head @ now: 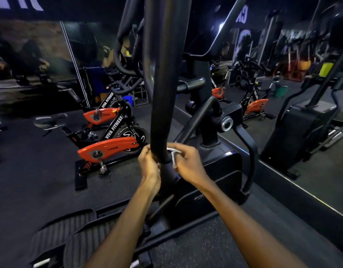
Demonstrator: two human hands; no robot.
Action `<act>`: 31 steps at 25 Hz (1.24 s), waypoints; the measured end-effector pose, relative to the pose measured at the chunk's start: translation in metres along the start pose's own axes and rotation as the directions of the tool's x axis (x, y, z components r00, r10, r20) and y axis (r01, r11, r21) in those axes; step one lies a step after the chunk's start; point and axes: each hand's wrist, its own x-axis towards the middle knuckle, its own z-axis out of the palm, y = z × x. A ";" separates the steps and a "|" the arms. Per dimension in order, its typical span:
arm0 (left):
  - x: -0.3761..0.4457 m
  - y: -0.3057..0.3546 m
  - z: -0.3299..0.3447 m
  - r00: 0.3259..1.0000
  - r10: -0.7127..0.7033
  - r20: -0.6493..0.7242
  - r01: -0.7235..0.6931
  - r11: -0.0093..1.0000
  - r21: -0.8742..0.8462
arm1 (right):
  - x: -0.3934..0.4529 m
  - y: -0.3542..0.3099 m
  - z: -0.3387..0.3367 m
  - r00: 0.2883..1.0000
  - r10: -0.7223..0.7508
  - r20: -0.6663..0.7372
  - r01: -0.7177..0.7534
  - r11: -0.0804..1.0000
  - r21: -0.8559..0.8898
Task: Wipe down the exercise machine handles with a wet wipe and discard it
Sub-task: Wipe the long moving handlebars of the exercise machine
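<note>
The black foam handle (163, 84) runs out of the top edge, and most of the wet wipe (173, 154) is hidden behind it and inside the right hand (188, 163). The left hand (149, 165) has its fingertips hidden behind the handle. Mirror reflections at the far right are blurred.

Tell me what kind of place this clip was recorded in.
Most likely a gym. Orange and black exercise bikes marked VIVA FITNESS stand on dark rubber flooring, and a large wall mirror reflects more machines. Both hands work at a tall padded machine handle, the right hand holding a white wipe.
</note>
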 end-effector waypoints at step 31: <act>-0.029 0.121 -0.055 0.723 0.066 0.688 -0.210 0.969 0.128 | -0.046 -0.153 0.099 0.582 0.040 -0.812 -0.162 0.984 -0.068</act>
